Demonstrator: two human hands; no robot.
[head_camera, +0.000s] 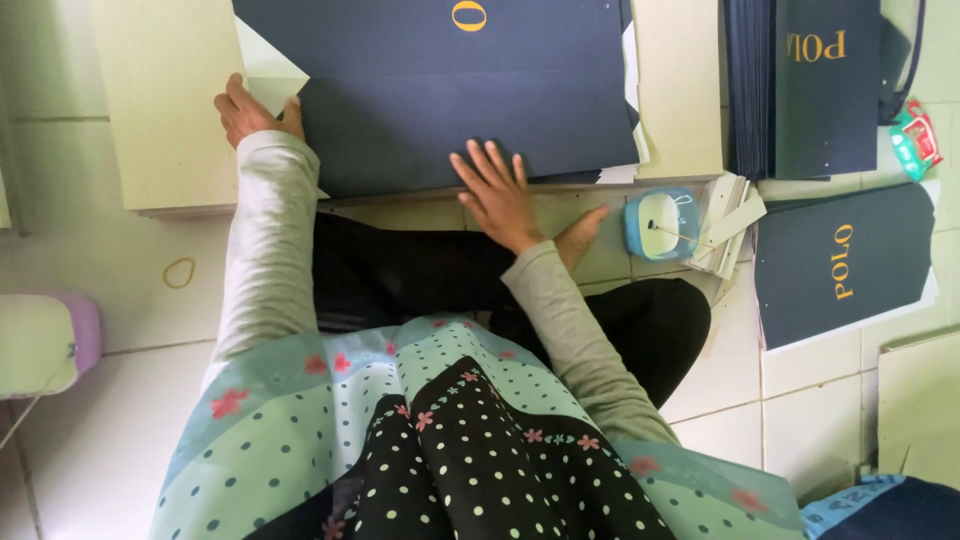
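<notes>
A large dark navy sheet with gold lettering lies flat on a low pale board in front of me. My right hand rests flat on its near edge, fingers spread, holding nothing. My left hand is at the sheet's left edge, fingers curled over a folded-back flap whose pale inner side shows. More sheets lie stacked under the top one.
A stack of navy sheets lies at the far right, another folded one nearer. A small blue tub and pale strips sit beside them. A rubber band lies on the white tiles. My crossed legs are under the board's edge.
</notes>
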